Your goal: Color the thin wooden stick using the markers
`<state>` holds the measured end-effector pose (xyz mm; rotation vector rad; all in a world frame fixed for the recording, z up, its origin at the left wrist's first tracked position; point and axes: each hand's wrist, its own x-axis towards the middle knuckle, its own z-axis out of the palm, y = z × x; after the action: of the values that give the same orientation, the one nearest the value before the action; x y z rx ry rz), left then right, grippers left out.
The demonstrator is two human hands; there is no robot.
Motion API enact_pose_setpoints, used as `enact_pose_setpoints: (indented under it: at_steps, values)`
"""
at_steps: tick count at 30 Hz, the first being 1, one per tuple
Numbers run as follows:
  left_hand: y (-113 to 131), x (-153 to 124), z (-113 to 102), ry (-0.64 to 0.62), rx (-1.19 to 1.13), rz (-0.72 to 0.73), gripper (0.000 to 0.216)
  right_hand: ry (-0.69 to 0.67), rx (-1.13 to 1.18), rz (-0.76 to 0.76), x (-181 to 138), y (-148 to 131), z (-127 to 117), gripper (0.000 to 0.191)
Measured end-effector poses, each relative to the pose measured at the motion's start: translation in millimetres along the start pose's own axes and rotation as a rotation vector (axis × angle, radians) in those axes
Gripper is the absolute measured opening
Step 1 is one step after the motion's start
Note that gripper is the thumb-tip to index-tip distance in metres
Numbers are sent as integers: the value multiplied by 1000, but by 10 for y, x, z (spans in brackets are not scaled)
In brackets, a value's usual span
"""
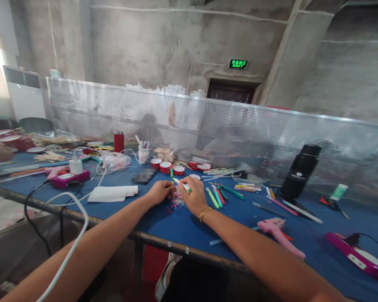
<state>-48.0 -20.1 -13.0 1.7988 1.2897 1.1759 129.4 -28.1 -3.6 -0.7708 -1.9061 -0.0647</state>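
Observation:
My left hand (161, 192) is closed in a pinch around the lower end of a thin upright stick (172, 173) with green and red colouring. Between the fingers of my right hand (194, 195) is a white marker pen (177, 181) with a green end, its tip pointing at the stick. Whether the tip touches the stick cannot be made out. Beneath both hands lies a tangle of small multicoloured loops (178, 203). Several coloured markers (216, 196) are spread just right of my right hand, and small red-and-white round cups (165, 167) stand behind.
A phone (144, 176) and folded white paper (111, 193) lie left of my hands. A pink glue gun (279, 235), a black bottle (300, 172) and a purple power strip (357, 256) occupy the right. A white cable (82, 214) crosses the left edge. A perforated metal screen (189, 126) runs behind.

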Motion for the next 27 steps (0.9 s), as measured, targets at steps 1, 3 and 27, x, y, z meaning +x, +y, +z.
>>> enact_pose_setpoints:
  at_steps: [1, 3, 27]
  values:
    - [1, -2, 0, 5, -5, -1, 39, 8, 2, 4, 2, 0, -3, 15]
    - [4, -5, 3, 12, -10, -5, 38, 19, 15, 5, 5, -4, -8, 15]
    - [-21, 9, -2, 14, 18, 13, 35, 16, -6, -4, 7, 5, -4, 16]
